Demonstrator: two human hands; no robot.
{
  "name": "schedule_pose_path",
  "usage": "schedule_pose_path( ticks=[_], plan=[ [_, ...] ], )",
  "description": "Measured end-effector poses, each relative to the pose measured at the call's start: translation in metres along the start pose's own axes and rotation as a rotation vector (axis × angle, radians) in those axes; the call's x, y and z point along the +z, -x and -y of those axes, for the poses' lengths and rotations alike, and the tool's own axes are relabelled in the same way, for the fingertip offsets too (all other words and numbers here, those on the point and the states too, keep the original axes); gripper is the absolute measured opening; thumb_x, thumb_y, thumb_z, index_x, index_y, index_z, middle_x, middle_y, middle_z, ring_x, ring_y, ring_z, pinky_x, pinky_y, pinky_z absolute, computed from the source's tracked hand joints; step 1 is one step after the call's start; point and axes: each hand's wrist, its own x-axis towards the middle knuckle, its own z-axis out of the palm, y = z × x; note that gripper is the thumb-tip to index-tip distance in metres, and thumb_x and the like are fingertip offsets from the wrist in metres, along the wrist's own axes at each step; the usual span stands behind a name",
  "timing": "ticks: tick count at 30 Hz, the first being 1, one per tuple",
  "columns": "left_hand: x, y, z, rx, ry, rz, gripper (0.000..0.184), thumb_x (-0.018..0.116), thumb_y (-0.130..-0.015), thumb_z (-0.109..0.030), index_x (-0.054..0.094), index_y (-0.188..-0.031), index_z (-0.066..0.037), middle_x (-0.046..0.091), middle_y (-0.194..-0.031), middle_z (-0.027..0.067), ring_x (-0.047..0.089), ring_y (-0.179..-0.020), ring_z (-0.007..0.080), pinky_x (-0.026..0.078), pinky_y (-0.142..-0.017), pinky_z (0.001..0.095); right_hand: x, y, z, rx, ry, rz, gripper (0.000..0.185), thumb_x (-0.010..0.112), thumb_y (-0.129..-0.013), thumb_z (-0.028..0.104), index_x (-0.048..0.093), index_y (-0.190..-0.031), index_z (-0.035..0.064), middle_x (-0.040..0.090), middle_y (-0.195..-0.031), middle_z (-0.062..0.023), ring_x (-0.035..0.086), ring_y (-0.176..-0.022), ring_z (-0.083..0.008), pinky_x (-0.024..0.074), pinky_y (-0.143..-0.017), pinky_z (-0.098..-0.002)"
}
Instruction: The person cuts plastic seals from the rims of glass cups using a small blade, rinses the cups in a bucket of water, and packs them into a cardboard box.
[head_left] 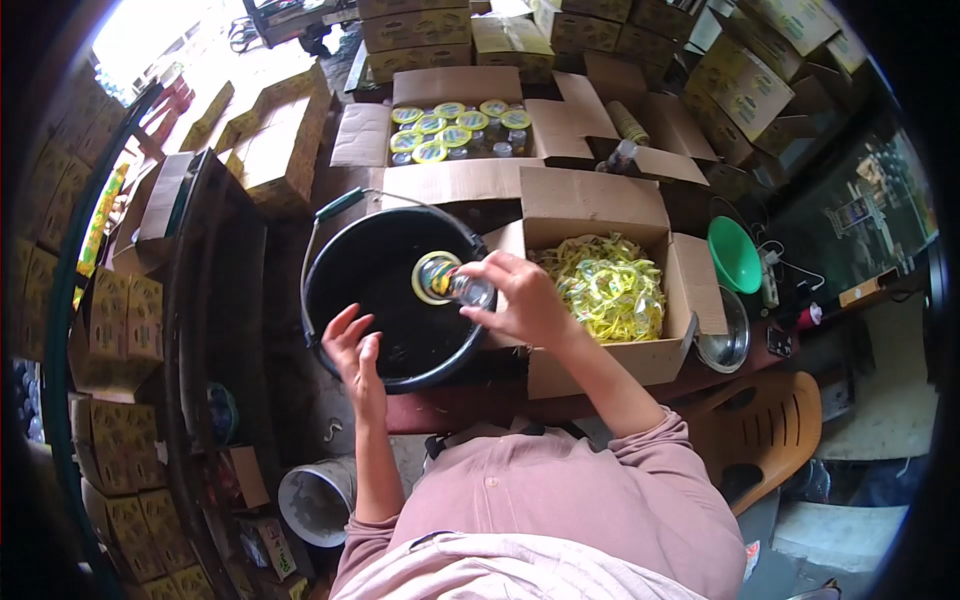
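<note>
Over the black bucket (400, 345), my right hand (520, 298) grips a small clear jar (472, 288) by its base. A round yellow-rimmed label piece (432, 278) is at the jar's far end, which points left. My left hand (354, 350) is at the bucket's left front side, fingers spread and curved, holding nothing. Right of the bucket stands an open cardboard box (590, 205) filled with a heap of yellow and clear strips (610, 290). Behind, another open carton (450, 182) holds several jars with yellow-rimmed tops (450, 135).
A green bowl (734, 254) and a metal bowl (724, 335) sit at the right, near an orange chair (775, 425). A white bucket (318, 505) is at the lower left. Stacked cartons (415, 35) stand behind, and a dark shelf (190, 330) is at the left.
</note>
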Motion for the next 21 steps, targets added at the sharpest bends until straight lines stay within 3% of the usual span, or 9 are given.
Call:
schedule_pose_path(
  ticks=[3,4,7,9,12,15,17,19,21],
  plan=[
    [0.001,-0.002,0.011,0.209,-0.303,-0.12,0.044,0.053,-0.081,-0.014,0.035,-0.12,-0.005,0.041,-0.121,0.0105,0.045,-0.105,0.019,0.037,-0.085,0.0313,-0.004,0.004,-0.004,-0.042,0.093,0.253,0.035,0.069,-0.063,0.022,0.058,-0.093,0.0081,0.052,-0.079,-0.0092,0.055,-0.076,-0.0286,0.045,-0.074,-0.0375],
    [0.003,-0.003,0.013,0.222,-0.361,-0.126,0.043,0.053,-0.081,-0.012,0.036,-0.12,-0.005,0.041,-0.121,0.0105,0.045,-0.105,0.019,0.037,-0.085,0.0312,-0.006,0.003,-0.006,-0.009,0.004,0.199,0.035,0.071,-0.062,0.022,0.059,-0.091,0.0078,0.055,-0.08,-0.0095,0.056,-0.077,-0.0281,0.0457,-0.073,-0.0352],
    [0.011,-0.003,0.015,0.302,-0.495,-0.166,0.041,0.053,-0.079,-0.005,0.037,-0.117,-0.004,0.042,-0.12,0.0101,0.045,-0.104,0.0183,0.037,-0.084,0.0306,-0.032,-0.003,-0.022,0.075,-0.226,-0.079,0.035,0.075,-0.06,0.022,0.061,-0.087,0.006,0.06,-0.082,-0.0094,0.06,-0.076,-0.0238,0.0479,-0.069,-0.0321],
    [0.008,-0.002,0.02,0.302,-0.468,-0.233,0.041,0.052,-0.08,-0.003,0.036,-0.117,-0.004,0.042,-0.118,0.0097,0.046,-0.103,0.0178,0.038,-0.083,0.0294,-0.079,-0.008,-0.077,0.191,-0.24,-0.462,0.035,0.076,-0.06,0.019,0.061,-0.086,0.0018,0.063,-0.084,-0.0094,0.061,-0.074,-0.0158,0.05,-0.06,-0.0275],
    [0.008,-0.002,0.023,0.252,-0.457,-0.317,0.042,0.051,-0.077,-0.001,0.036,-0.117,-0.003,0.042,-0.117,0.0112,0.047,-0.1,0.0195,0.039,-0.08,0.0296,-0.152,-0.018,-0.155,0.219,0.13,-0.768,0.032,0.073,-0.061,0.016,0.061,-0.087,0.0019,0.06,-0.078,-0.0077,0.058,-0.067,-0.0129,0.0485,-0.057,-0.0255],
    [0.01,-0.004,0.022,0.193,-0.493,-0.319,0.04,0.05,-0.078,-0.002,0.037,-0.116,-0.002,0.043,-0.115,0.0105,0.047,-0.099,0.0184,0.039,-0.079,0.0285,-0.198,-0.028,-0.231,0.275,0.312,-0.848,0.031,0.073,-0.062,0.017,0.063,-0.086,0.0018,0.059,-0.075,-0.009,0.059,-0.064,-0.0182,0.0493,-0.059,-0.0296],
    [0.005,-0.004,0.025,0.134,-0.51,-0.305,0.038,0.05,-0.079,-0.002,0.037,-0.115,-0.002,0.043,-0.114,0.01,0.047,-0.097,0.0175,0.039,-0.077,0.0269,-0.204,-0.036,-0.259,0.363,0.463,-0.733,0.031,0.074,-0.06,0.017,0.063,-0.085,0.0017,0.059,-0.077,-0.0096,0.059,-0.065,-0.0187,0.0492,-0.061,-0.03],
    [0.008,-0.006,0.025,0.158,-0.537,-0.304,0.037,0.051,-0.083,-0.006,0.037,-0.117,-0.005,0.045,-0.106,0.0077,0.041,-0.077,0.008,0.036,-0.071,0.0196,-0.197,-0.042,-0.296,0.422,0.475,-0.669,0.031,0.074,-0.058,0.021,0.064,-0.082,0.0053,0.059,-0.076,-0.011,0.06,-0.067,-0.0229,0.0492,-0.063,-0.0343],
    [0.01,-0.008,0.024,0.145,-0.56,-0.298,0.037,0.051,-0.083,-0.005,0.037,-0.117,-0.006,0.046,-0.105,0.0076,0.042,-0.078,0.0075,0.037,-0.07,0.0191,-0.187,-0.049,-0.322,0.475,0.51,-0.586,0.031,0.075,-0.057,0.022,0.064,-0.081,0.0062,0.059,-0.077,-0.0118,0.06,-0.069,-0.0254,0.0495,-0.065,-0.0355]
  ],
)
